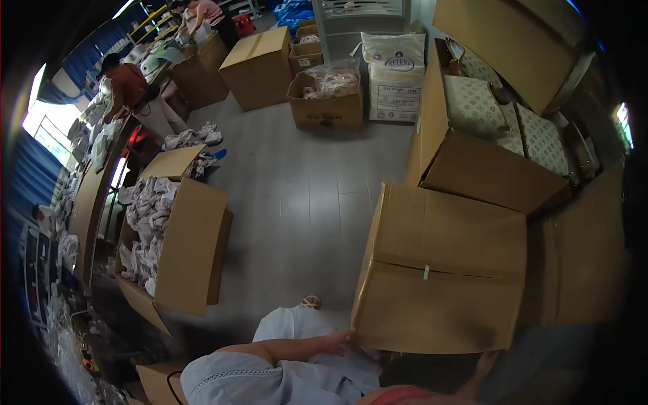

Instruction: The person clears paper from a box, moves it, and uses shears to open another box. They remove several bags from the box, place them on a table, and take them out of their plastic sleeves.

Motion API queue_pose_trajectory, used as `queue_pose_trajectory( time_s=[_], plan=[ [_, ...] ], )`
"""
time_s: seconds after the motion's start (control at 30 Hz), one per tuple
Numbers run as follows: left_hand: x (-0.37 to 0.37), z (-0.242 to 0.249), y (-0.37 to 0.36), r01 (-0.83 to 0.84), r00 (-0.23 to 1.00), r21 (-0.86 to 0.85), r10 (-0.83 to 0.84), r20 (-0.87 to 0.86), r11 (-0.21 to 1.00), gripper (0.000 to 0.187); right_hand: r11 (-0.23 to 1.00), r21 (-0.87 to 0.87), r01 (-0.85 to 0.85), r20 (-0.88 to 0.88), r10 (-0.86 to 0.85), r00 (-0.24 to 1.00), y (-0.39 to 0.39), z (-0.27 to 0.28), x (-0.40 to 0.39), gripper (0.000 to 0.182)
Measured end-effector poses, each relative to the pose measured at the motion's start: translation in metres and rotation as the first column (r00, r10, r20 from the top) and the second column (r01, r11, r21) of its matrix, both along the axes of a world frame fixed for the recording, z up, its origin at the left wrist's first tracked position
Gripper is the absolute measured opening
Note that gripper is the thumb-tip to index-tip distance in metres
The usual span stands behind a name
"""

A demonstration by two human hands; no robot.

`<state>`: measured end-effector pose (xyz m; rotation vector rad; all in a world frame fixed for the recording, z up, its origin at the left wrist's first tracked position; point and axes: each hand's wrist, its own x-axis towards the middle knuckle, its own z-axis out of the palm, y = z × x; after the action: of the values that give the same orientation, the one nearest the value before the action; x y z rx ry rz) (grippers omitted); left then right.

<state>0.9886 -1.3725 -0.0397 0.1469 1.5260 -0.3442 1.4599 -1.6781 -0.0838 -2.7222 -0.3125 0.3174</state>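
A large closed cardboard box [445, 229], with a taped seam across its top, is right in front of me. My left hand [339, 341] is closed at its near left corner, the fingers partly hidden by the cardboard. Under the near right edge, my right hand [484, 368] grips the same box, its fingertips out of sight beneath it. A small pale label [426, 273] sits on the seam. The far side of the box stands close against an open carton [489, 165] filled with patterned pale packages [472, 104].
Left stands an open carton [192, 246] of crumpled white bundles [145, 209]. Grey floor [297, 196] lies between. Farther back are a closed carton [256, 67], a smaller carton [327, 111] and a white sack [395, 77]. People work along the left-hand table, one in a rust-coloured top [127, 86].
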Motion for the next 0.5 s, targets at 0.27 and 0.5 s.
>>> queue_pose_trajectory(
  time_s=[0.27,0.5],
  plan=[
    [0.105,-0.013,-0.067,-0.476,0.729,0.515,0.647,-0.223,0.713,0.083,0.992,-0.091,-0.085,-0.174,0.068,0.982,0.054,0.009,0.159,0.069],
    [0.101,-0.070,-0.063,-0.313,0.702,0.692,0.650,-0.293,0.650,0.081,0.975,-0.131,-0.178,-0.177,0.154,0.972,0.092,-0.014,0.164,0.066]
  ],
)
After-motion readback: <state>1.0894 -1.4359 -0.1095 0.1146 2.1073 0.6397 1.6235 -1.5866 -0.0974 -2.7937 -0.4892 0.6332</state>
